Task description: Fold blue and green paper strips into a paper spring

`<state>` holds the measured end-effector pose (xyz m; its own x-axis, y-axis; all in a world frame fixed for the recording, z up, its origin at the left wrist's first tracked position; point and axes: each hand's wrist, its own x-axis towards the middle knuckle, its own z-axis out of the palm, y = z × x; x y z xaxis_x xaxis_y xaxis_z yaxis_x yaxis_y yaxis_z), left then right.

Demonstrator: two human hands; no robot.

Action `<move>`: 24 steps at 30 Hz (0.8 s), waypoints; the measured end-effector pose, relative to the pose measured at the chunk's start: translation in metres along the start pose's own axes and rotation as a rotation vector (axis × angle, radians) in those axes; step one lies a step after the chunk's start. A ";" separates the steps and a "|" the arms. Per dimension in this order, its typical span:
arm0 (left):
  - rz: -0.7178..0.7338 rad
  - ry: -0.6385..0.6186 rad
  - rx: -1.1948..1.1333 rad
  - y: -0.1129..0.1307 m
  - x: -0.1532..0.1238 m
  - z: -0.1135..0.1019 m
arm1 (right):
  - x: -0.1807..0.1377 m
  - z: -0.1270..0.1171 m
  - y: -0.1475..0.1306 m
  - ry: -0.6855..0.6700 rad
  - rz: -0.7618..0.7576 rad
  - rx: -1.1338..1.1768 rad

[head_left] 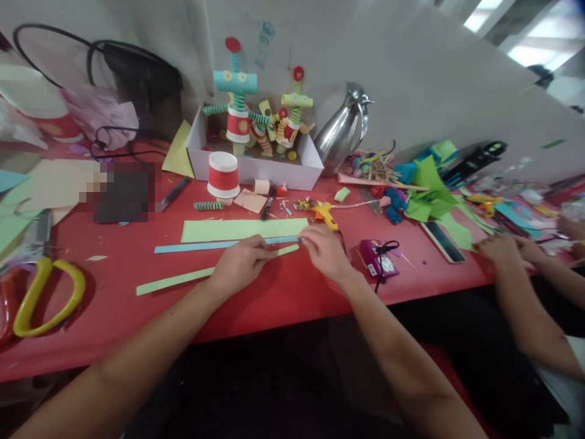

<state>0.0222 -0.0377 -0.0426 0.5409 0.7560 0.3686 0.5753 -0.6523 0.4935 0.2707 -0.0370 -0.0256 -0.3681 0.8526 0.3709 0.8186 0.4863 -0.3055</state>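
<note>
A narrow light-green paper strip (176,281) slants over the red table, and my left hand (240,262) pinches it near its right part. Its short end pokes out past my fingertips. Behind it lies a narrow blue paper strip (196,246), passing behind my left fingers. My right hand (324,249) is closed, thumb and fingers together at the blue strip's right end. Just beyond both hands is a wider light-green paper strip (242,230). A yellow glue gun (323,213) rests behind my right hand.
Scissors with yellow handles (48,299) lie at left. A white box (256,171) of paper-cup figures, a red-white cup (223,174) and a steel jug (340,131) stand behind. To the right are a purple device (379,259), a phone (442,241) and another person's arms (525,299).
</note>
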 end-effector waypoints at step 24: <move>0.176 -0.154 0.390 0.015 -0.001 -0.004 | -0.026 0.006 -0.023 -0.108 -0.060 -0.137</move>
<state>0.0273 -0.0478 -0.0322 0.7193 0.6337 0.2848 0.6382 -0.7647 0.0896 0.2585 -0.0693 -0.0335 -0.4570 0.8422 0.2859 0.8436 0.5124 -0.1608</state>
